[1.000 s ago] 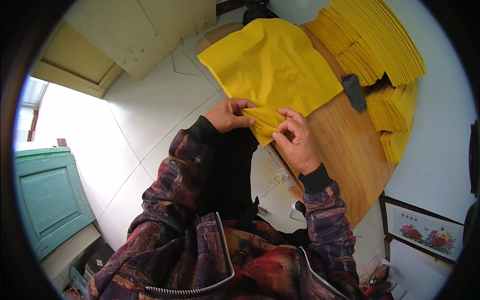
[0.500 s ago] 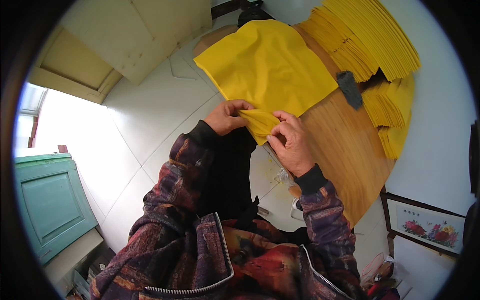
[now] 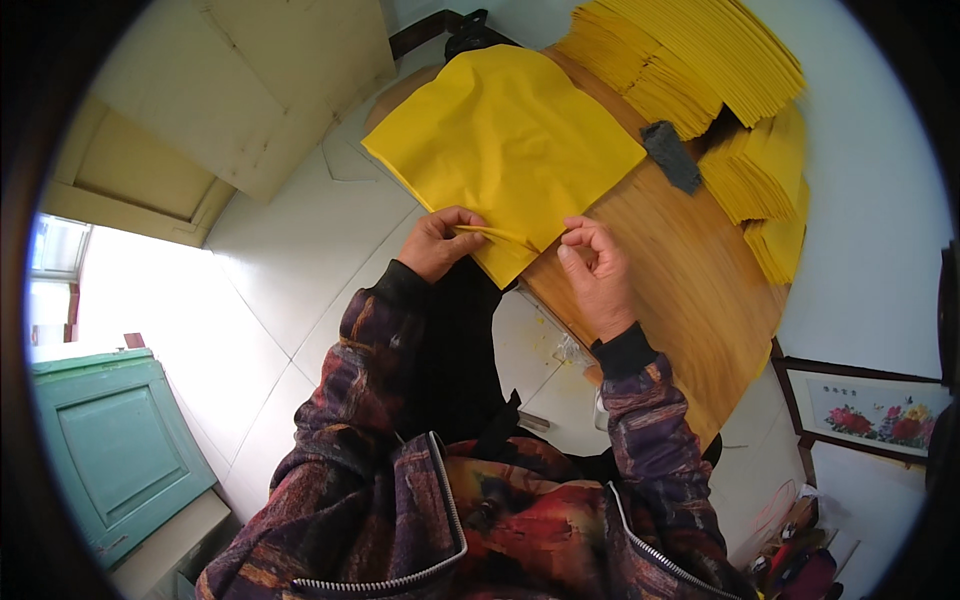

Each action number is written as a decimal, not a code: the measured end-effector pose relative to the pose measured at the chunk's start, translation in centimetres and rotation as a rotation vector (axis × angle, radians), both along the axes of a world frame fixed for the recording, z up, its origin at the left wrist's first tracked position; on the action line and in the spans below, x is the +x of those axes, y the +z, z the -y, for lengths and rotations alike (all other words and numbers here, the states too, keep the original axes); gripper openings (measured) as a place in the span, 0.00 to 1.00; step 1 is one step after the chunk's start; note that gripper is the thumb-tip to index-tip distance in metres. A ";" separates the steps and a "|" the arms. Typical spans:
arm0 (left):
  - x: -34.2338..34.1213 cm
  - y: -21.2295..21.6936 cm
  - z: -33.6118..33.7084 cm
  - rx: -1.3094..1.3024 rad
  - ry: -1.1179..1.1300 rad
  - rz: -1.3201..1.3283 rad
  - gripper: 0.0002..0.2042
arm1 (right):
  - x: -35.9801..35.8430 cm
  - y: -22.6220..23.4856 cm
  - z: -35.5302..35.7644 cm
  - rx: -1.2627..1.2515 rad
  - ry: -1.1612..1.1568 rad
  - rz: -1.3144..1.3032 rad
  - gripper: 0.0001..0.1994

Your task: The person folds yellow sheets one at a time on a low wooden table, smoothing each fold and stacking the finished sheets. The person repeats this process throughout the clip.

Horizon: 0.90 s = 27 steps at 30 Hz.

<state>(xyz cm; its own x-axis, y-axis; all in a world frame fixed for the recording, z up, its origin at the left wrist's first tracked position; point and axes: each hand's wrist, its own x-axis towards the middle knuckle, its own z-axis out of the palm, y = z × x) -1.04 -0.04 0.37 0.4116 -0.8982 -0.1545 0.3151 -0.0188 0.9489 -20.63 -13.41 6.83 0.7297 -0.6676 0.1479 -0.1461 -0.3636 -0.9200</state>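
Note:
A sheet of yellow cloth [image 3: 510, 140], possibly a flat bag, is spread over the near-left part of the wooden table, its near corner hanging off the edge over my lap. My left hand [image 3: 438, 243] pinches a raised fold near that corner between thumb and fingers. Just right of the corner is my right hand [image 3: 598, 275], thumb and forefinger slightly apart, fingers loosely curled. It looks free of the cloth, and I see nothing between its fingertips.
Tall stacks of folded yellow cloth [image 3: 700, 60] stand along the table's far right. Beside them lies a dark grey cloth piece [image 3: 671, 157] on the wooden table [image 3: 670, 270]. A framed flower picture [image 3: 865, 410] leans at the right; a green cabinet door [image 3: 120, 440] is at the left.
My right hand has come off the yellow cloth and moved slightly right. My left hand keeps its hold, and the bunched corner has flattened into a narrow fold. The whole view has shifted a little.

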 end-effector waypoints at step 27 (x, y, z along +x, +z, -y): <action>-0.7 0.1 0.5 -0.026 0.100 -0.159 0.09 | 1.4 -0.5 -0.7 -0.581 0.224 -0.137 0.10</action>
